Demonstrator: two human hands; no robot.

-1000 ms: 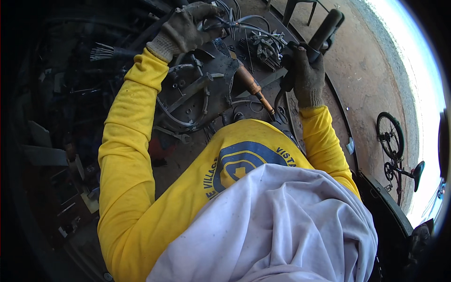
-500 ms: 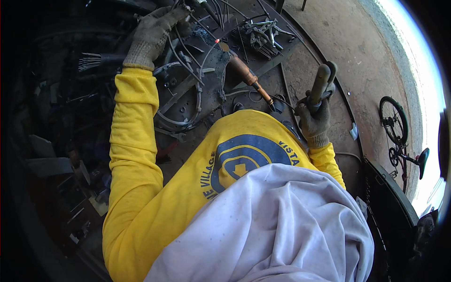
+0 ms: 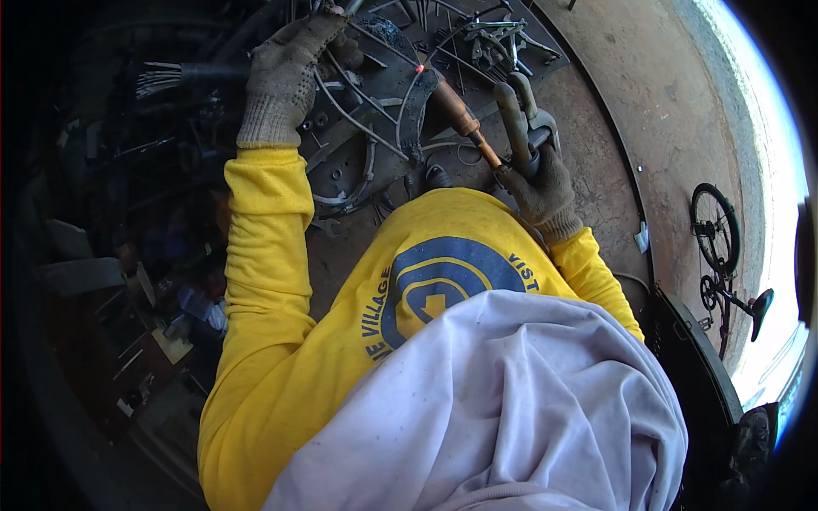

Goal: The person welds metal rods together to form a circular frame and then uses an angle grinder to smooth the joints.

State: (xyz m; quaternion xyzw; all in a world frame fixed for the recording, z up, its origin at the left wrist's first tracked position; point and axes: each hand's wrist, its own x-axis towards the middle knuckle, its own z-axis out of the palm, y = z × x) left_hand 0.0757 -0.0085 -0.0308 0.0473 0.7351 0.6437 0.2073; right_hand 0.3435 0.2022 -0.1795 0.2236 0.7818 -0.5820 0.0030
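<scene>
At the upper left, my left hand point(image 3: 294, 72), in a knit work glove, closes around a thin metal rod, part of a bent rod piece point(image 3: 362, 115) over the dark worktable. Near the hand, a small spot glows red point(image 3: 419, 68) among the rods. My gloved right hand point(image 3: 545, 192) grips a plier-like tool point(image 3: 515, 123) with two rounded arms pointing up; its exact kind is unclear. Just left of that hand, a copper-coloured cylindrical tool point(image 3: 456, 106) lies slanted on the table, its narrow end close to my glove.
A pile of metal pieces point(image 3: 498, 43) lies at the table's far right. Left of my left hand is a dark tube with a frayed wire end point(image 3: 162, 78). Boxes and clutter point(image 3: 85, 272) fill the dim left side. A bicycle point(image 3: 720, 247) stands outside on the right.
My right hand has moved left with the plier-like tool, close to the copper-coloured tool. The whole view has shifted slightly. My left hand keeps its grip on the rod.
</scene>
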